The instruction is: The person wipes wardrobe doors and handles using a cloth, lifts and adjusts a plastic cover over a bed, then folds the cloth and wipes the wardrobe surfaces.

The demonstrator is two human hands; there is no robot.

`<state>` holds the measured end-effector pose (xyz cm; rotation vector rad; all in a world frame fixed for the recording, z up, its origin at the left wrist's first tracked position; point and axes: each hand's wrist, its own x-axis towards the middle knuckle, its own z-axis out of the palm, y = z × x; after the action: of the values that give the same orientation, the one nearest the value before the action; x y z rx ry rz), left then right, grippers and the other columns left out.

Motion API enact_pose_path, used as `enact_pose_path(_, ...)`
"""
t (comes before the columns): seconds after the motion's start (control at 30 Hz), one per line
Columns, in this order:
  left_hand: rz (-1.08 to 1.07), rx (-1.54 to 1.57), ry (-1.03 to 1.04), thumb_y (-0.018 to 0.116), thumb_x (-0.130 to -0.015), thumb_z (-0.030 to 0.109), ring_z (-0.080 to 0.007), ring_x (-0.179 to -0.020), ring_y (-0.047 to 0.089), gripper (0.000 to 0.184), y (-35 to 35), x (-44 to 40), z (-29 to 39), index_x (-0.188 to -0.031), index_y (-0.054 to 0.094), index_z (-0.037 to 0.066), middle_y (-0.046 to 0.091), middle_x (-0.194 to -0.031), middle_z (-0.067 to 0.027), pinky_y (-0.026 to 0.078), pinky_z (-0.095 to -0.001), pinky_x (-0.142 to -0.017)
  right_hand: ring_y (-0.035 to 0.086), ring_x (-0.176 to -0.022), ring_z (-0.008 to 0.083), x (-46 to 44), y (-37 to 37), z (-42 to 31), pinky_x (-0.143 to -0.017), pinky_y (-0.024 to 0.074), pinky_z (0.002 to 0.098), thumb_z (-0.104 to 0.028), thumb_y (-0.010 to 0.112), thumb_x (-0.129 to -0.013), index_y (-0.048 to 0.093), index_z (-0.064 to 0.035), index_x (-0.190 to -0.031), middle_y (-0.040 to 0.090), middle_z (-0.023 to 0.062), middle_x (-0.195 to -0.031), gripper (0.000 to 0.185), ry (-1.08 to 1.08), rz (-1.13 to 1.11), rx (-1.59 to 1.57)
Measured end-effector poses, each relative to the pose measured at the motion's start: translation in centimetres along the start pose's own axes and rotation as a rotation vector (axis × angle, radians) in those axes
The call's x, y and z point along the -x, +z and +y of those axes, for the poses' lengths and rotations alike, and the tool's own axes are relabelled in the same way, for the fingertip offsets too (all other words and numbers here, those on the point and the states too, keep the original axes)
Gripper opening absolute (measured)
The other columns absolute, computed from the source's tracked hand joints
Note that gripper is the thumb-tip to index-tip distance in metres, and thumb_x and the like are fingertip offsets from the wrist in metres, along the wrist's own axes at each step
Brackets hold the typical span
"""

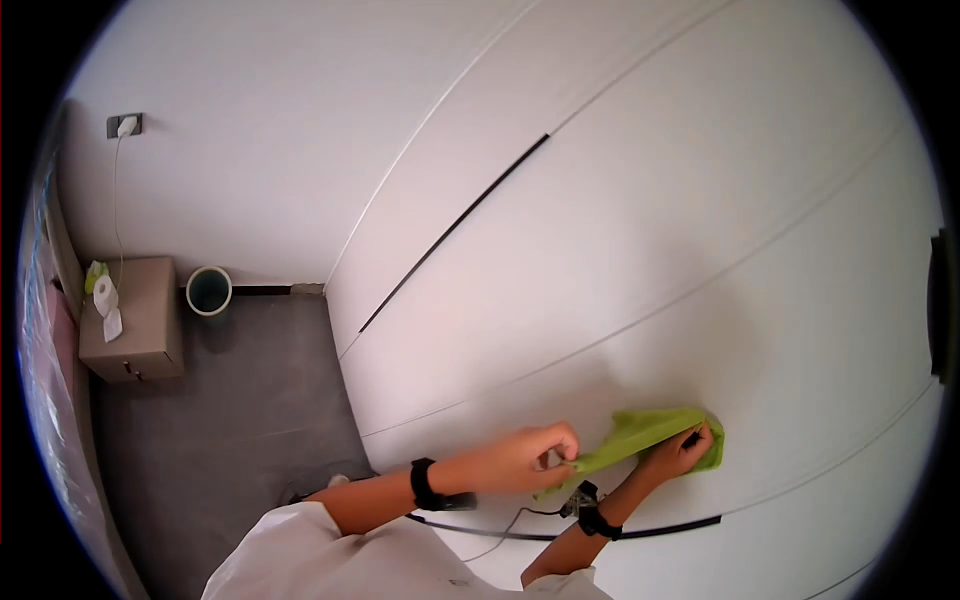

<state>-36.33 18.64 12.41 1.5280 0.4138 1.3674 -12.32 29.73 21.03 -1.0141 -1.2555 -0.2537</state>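
A green cloth (pixel 640 437) is stretched between my two hands, in front of the white cabinet doors (pixel 560 290). My left hand (pixel 535 458) pinches the cloth's left corner between thumb and fingers. On the right, my right hand (pixel 680 450) grips the cloth near its other end, with fabric bunched behind the fingers. A black band is on each wrist. Beside the right wrist, a small device (pixel 580 500) with a cable hangs below the cloth.
At the far left a beige nightstand (pixel 150 305) carries a tissue roll (pixel 105 295) and a green packet. A bin (pixel 209 291) stands on the grey floor (pixel 250 400) beside it. A plug sits in the wall socket (pixel 125 126). Dark handle strips run along the cabinet doors.
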Motion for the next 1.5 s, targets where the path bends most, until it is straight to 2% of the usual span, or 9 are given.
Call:
enact_pose_path(0.1,0.072,-0.077,0.015,0.059,-0.086,0.005,-0.0141,-0.091,0.055,0.024,0.9,0.2,-2.0,-0.107,0.049,0.008,0.056,-0.104,-0.0040,0.047,-0.0287,-0.072,0.051,-0.093,0.0220,-1.2,0.4,1.5,-0.088,0.0413,0.0332,-0.008,0.052,-0.091,0.054,0.0017,-0.101,0.054,0.0099,-0.099,0.013,-0.210,-0.041,0.098)
enact_pose_path(0.27,0.108,-0.185,-0.004,0.056,-0.081,-0.002,-0.0169,-0.093,0.057,0.039,0.6,-0.6,-0.7,-0.119,0.053,0.009,0.059,-0.109,-0.0053,0.047,-0.0290,-0.071,0.051,-0.098,0.0264,-1.6,-0.5,-0.7,-0.091,0.0400,0.0368,-0.001,0.055,-0.085,0.054,0.0011,-0.101,0.054,0.0125,-0.104,0.016,-0.064,-0.056,0.141)
enact_pose_path(0.33,0.038,-0.188,0.188,0.053,-0.082,-0.001,-0.0173,-0.089,0.057,0.034,-1.2,-0.6,-1.3,-0.115,0.055,0.010,0.057,-0.100,-0.0058,0.048,-0.0281,-0.070,0.051,-0.102,0.0304,-1.0,-0.8,-2.0,-0.092,0.0398,0.0389,-0.001,0.057,-0.084,0.055,0.0012,-0.101,0.055,0.0153,-0.107,0.017,-0.251,-0.107,0.220)
enact_pose_path(0.6,-0.122,-0.200,-0.215,0.053,-0.081,-0.005,-0.0149,-0.089,0.059,0.028,-8.1,-4.1,1.6,-0.107,0.057,0.006,0.059,-0.103,-0.0052,0.048,-0.0256,-0.070,0.053,-0.091,0.0345,0.3,1.0,-5.4,-0.083,0.0426,0.0441,-0.006,0.066,-0.075,0.058,-0.0026,-0.085,0.057,0.0145,-0.089,0.013,-0.336,0.017,0.369)
enact_pose_path(0.7,-0.248,-0.374,-0.171,0.052,-0.082,-0.004,-0.0147,-0.084,0.058,0.025,-9.3,-4.8,4.2,-0.104,0.056,0.006,0.060,-0.097,-0.0052,0.045,-0.0259,-0.065,0.054,-0.082,0.0333,-0.5,1.0,-8.7,-0.076,0.0443,0.0429,-0.008,0.069,-0.068,0.057,-0.0050,-0.080,0.056,0.0117,-0.081,0.017,-0.318,-0.065,0.387)
enact_pose_path(1.0,-0.079,-0.227,-0.336,0.050,-0.082,-0.009,-0.0188,-0.098,0.054,0.022,-4.9,-5.3,2.6,-0.100,0.045,0.003,0.055,-0.108,-0.0112,0.042,-0.0287,-0.088,0.056,-0.077,0.0275,-5.0,1.0,-9.2,-0.070,0.0462,0.0378,-0.014,0.079,-0.061,0.061,-0.0077,-0.082,0.057,0.0073,-0.083,0.029,-0.215,-0.373,0.087)
enact_pose_path(1.2,-0.143,-0.351,-0.329,0.058,-0.082,-0.003,-0.0197,-0.084,0.061,0.020,-5.2,-10.4,2.7,-0.096,0.045,0.003,0.064,-0.091,-0.0122,0.047,-0.0297,-0.077,0.055,-0.080,0.0282,-8.9,2.4,-10.1,-0.071,0.0448,0.0379,-0.015,0.082,-0.059,0.061,-0.0090,-0.084,0.055,0.0069,-0.086,0.033,-0.330,-0.264,0.084)
enact_pose_path(1.3,-0.209,-0.438,-0.251,0.054,-0.092,0.013,-0.0190,-0.069,0.062,0.012,-7.3,-14.8,4.7,-0.094,0.051,0.001,0.063,-0.078,-0.0120,0.049,-0.0325,-0.064,0.052,-0.082,0.0303,-9.8,5.0,-12.7,-0.071,0.0425,0.0404,-0.015,0.083,-0.059,0.060,-0.0105,-0.083,0.050,0.0079,-0.095,0.033,-0.279,-0.242,0.196)
enact_pose_path(1.5,0.108,0.083,-0.484,0.037,-0.101,0.026,-0.0126,-0.051,0.051,0.029,-11.4,-24.0,1.2,-0.106,0.053,0.002,0.056,-0.071,-0.0052,0.043,-0.0254,-0.048,0.052,-0.059,0.0255,-7.7,7.7,-11.1,-0.048,0.0388,0.0360,-0.011,0.081,-0.063,0.054,-0.0102,-0.072,0.050,0.0077,-0.071,0.029,-0.187,-0.218,0.337)
